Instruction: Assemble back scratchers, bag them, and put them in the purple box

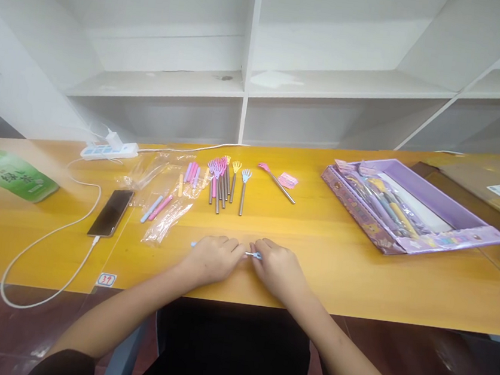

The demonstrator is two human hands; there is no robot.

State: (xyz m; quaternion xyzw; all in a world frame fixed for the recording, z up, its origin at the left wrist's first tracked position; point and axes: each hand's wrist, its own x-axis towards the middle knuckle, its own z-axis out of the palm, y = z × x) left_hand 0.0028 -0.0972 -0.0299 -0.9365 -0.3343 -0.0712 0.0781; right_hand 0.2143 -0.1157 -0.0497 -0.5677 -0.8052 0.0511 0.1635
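Near the table's front edge, my left hand [218, 258] and my right hand [277, 268] meet over one slim back scratcher [249, 254]. Fingers of both hands are wrapped round it. A short metal rod and a light-blue part show between them, and a light-blue end sticks out left of my left hand. The rest is hidden by the fingers. Beyond my hands lie several back scratchers [219, 187] with pink, purple and yellow claws, a blue-clawed one [243, 191] and a separate pink-clawed one [277, 183]. Several coloured grip sleeves [160, 208] lie to the left.
Clear plastic bags [162, 221] lie by the sleeves. Farther left are a phone [110, 212] on a white cable, a power strip [110, 150] and a green bottle [12, 173]. On the right stand a purple box [451, 198] with packaged back scratchers and a cardboard box [481, 175].
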